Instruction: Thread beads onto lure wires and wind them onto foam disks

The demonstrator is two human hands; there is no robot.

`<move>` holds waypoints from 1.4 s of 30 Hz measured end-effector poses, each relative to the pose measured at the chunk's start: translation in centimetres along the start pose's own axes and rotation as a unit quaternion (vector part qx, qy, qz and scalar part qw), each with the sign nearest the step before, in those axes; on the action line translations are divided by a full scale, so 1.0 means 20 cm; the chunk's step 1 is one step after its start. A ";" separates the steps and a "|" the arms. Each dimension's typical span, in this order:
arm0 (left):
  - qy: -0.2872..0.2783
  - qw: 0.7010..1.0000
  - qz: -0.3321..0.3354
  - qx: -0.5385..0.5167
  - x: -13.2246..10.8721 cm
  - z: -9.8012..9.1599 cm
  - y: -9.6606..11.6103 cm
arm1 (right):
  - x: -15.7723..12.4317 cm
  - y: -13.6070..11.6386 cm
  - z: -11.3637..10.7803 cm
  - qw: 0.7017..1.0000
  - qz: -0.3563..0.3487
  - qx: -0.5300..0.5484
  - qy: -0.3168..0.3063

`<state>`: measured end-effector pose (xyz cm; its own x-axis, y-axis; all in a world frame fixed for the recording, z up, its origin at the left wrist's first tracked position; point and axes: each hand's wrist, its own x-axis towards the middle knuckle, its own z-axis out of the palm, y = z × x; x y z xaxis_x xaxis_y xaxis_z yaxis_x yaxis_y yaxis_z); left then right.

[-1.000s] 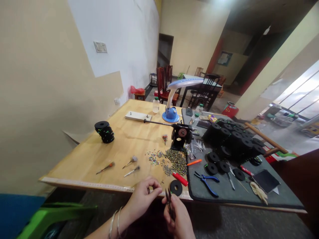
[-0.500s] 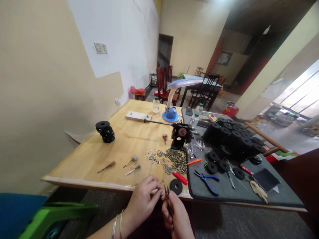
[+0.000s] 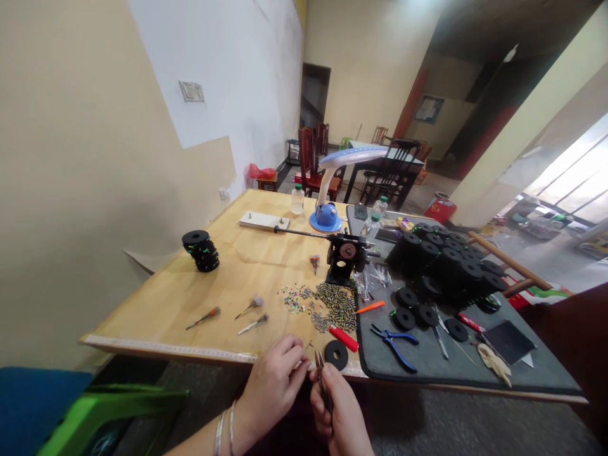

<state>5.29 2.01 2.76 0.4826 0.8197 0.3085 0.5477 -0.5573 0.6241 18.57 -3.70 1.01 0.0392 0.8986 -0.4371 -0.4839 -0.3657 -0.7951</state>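
Note:
Over the table's front edge my left hand point(image 3: 280, 373) is closed, thumb and forefinger pinched together on something tiny and pale that I cannot make out. Just to its right my right hand point(image 3: 339, 405) is wrapped round small dark snips point(image 3: 321, 373), their two pointed tips up beside the left fingertips. A black foam spool point(image 3: 336, 356) lies flat right by the tips. Behind it rests a red lighter point(image 3: 344, 339). Farther back spreads a pile of small striped metal pieces point(image 3: 336, 304), with tiny coloured beads point(image 3: 295, 299) to its left.
Brushes point(image 3: 253, 325) lie to the left, and a stack of foam spools point(image 3: 200, 251) stands beyond. A black winding device point(image 3: 346, 258) and a blue lamp point(image 3: 325, 218) stand behind. The grey mat point(image 3: 380, 364) carries blue pliers point(image 3: 395, 347) and many black spools point(image 3: 444, 263).
The snips' tips have come closer together, and my right hand has shifted slightly to the right. My left hand stays almost in the same place, still pinched.

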 end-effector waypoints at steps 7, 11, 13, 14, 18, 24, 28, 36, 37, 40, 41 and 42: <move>-0.005 0.999 0.018 0.026 -0.01 0.01 0.00 | 0.00 0.00 -0.01 1.000 -0.006 0.003 -0.002; -0.007 0.999 0.020 0.035 -0.01 0.01 0.00 | -0.01 0.00 -0.01 1.000 -0.008 0.003 0.004; -0.005 0.999 0.024 0.039 -0.01 0.01 0.00 | -0.01 -0.01 -0.01 1.000 -0.011 0.004 0.006; -0.003 0.999 0.026 0.041 -0.01 0.02 0.00 | -0.01 -0.01 -0.01 1.000 -0.012 0.004 0.007; 0.005 0.999 0.034 0.042 0.00 0.01 0.01 | -0.02 -0.02 -0.01 1.000 -0.019 0.000 0.006; 0.015 0.999 0.039 0.025 0.00 0.01 0.02 | -0.01 -0.02 -0.03 1.000 -0.019 -0.016 0.014; 0.013 0.999 0.033 0.011 0.00 0.02 0.03 | -0.01 -0.01 -0.03 0.999 -0.024 -0.021 0.013; -0.002 0.981 -0.073 -0.179 0.03 -0.02 0.02 | -0.01 -0.09 -0.23 0.942 -0.204 -0.220 0.150; 0.004 0.973 -0.096 -0.209 0.03 -0.03 0.01 | -0.01 -0.11 -0.28 0.906 -0.228 -0.304 0.187; 0.021 0.937 -0.165 -0.308 0.04 -0.05 -0.04 | 0.03 -0.16 -0.44 0.763 -0.204 -0.541 0.288; 0.021 0.921 -0.188 -0.341 0.04 -0.05 -0.05 | 0.05 -0.17 -0.48 0.717 -0.204 -0.594 0.303; 0.019 0.904 -0.209 -0.371 0.04 -0.06 -0.06 | 0.07 -0.17 -0.51 0.677 -0.210 -0.634 0.309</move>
<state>4.27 3.50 3.09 0.3075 0.9502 -0.0505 0.0601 0.0336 0.9976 29.22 -3.68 -1.15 0.4883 0.8583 0.1578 0.8078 -0.3762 -0.4538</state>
